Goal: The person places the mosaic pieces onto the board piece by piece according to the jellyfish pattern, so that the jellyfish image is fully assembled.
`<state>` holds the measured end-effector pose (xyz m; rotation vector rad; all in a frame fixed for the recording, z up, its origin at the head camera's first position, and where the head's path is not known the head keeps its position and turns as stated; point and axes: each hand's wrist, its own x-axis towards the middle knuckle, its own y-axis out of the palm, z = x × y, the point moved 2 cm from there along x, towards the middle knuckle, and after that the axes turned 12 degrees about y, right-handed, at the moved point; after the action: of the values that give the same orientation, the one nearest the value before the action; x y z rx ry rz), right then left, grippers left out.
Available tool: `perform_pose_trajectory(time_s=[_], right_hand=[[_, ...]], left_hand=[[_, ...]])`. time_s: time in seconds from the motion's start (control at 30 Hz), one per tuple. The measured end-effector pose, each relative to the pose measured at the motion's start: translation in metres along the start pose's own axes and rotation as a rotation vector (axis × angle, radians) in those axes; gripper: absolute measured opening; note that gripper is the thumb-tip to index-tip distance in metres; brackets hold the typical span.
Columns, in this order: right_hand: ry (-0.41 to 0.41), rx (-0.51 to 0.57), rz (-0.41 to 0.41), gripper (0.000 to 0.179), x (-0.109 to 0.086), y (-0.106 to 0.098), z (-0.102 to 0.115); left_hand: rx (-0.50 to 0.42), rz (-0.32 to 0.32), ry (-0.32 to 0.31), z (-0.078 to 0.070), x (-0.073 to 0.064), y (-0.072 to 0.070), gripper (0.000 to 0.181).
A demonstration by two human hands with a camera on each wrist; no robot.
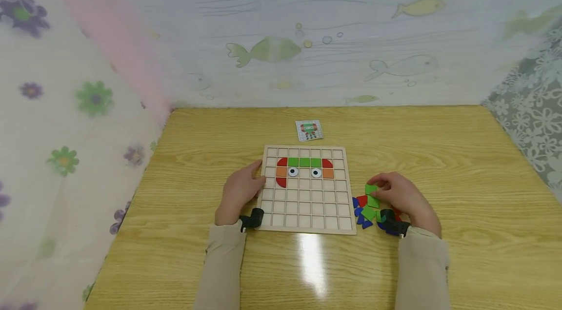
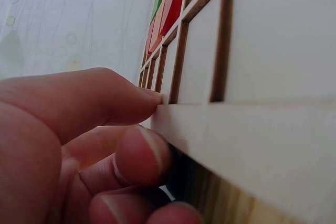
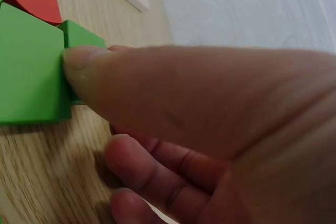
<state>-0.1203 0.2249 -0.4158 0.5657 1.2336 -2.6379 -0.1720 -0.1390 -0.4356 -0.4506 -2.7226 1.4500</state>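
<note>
At the centre of a yellow-brown wood-grain table [image 1: 175, 232] lies a squarish pale wooden grid board [image 1: 298, 207], with red, green and orange tiles [image 1: 305, 162] and two white eye discs [image 1: 292, 172] in its upper cells. Taking the board as the clock, a small printed card [image 1: 309, 131] with a gridded coloured pattern sits at twelve; a loose pile of green, red and blue tiles [image 1: 368, 214] lies between three and four, just beside the edge. The main risk seems to be there: the held green square tile [image 1: 371, 189] is crowded against a second green square [image 1: 372, 202], so a low lift might drag that neighbour along. A push from the left could also slide the board into the pile. The right hand [image 1: 398, 196], at three, arches with fingers toward ten, thumb and index nearly together, pinching the held tile. The left hand [image 1: 240, 190], at nine, points toward one, thumb on the rim, bent fingers below, apparently gripping the board's edge.
</note>
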Motion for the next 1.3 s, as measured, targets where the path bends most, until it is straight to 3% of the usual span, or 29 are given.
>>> perform_pose_trajectory(time_s=[0.33,0.53,0.77,1.3], right_hand=[[0.019,0.020,-0.039,0.023,0.0056,0.0032,0.0010],[-0.004,-0.021,-0.045,0.026,0.0061,0.0033,0.0009],[-0.038,-0.036,-0.038,0.023,0.0081,0.0048,0.0015],[-0.005,-0.044,-0.011,0.022,0.0097,0.0061,0.0041]], left_hand=[[0.004,-0.005,-0.002,-0.0011,-0.0004,-0.0003,0.054],[-0.022,0.002,-0.006,-0.0017,-0.0002,0.0003,0.054],[-0.019,0.000,-0.009,-0.0013,-0.0004,0.0001,0.054],[-0.018,-0.008,0.000,-0.0013,0.0001,-0.0004,0.053]])
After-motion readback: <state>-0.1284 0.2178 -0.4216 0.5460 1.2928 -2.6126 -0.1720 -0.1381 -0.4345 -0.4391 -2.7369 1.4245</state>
